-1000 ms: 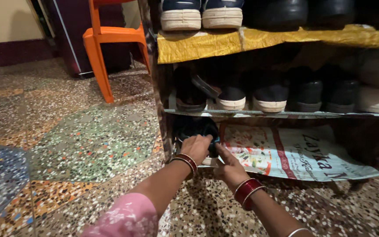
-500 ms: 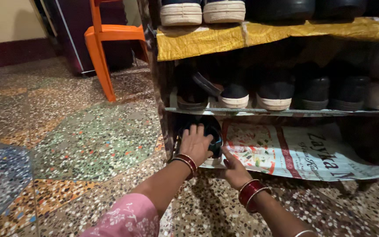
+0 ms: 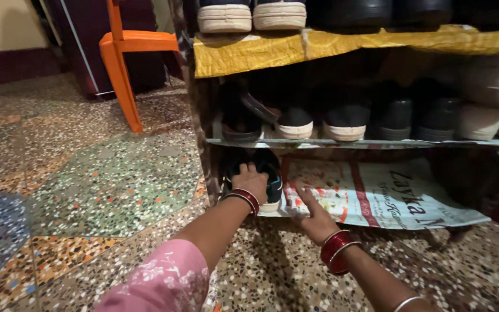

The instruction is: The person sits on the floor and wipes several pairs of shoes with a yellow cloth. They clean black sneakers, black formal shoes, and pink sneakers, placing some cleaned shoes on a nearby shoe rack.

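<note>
**Two hands at the bottom shelf of a shoe rack**

The left hand (image 3: pixel 250 180), with red bangles at the wrist and a pink flowered sleeve further up the arm, lies palm down on a dark shoe (image 3: pixel 268 176), fingers curled over its top. The shoe is dark with a teal edge and a pale sole. It sits at the far left end of the rack's lowest shelf, close against the left side post.

The right hand (image 3: pixel 313 212), also wearing red bangles, rests just beside the shoe on the right. Its fingers are open and stretched out flat, pressing on a sheet of printed newspaper (image 3: pixel 376 193) that lines the lowest shelf. It holds nothing.

Above the hands, the middle shelf (image 3: pixel 365 142) carries a row of dark shoes with pale soles. The top shelf is covered with a yellow lining (image 3: pixel 342 49) and holds more shoes. The rack stands on a speckled terrazzo floor (image 3: pixel 116 179). An orange plastic chair (image 3: pixel 125 55) stands well to the left, behind the rack.
</note>
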